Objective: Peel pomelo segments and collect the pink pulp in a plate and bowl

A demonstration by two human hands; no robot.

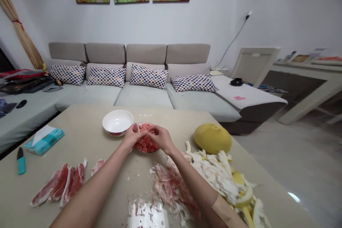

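Bowl [146, 152] near table's [82, 137] far edge sits beneath left hand [131, 136] and right hand [162, 138] (grip closure unclear).

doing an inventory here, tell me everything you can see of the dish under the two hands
Round, with a thin dark rim, the dish stands upright on the table, right of the white bowl. Its material is unclear. Red pulp fills much of it. The left hand and right hand are over it, hiding parts of its edge; whether they touch it, I cannot tell.
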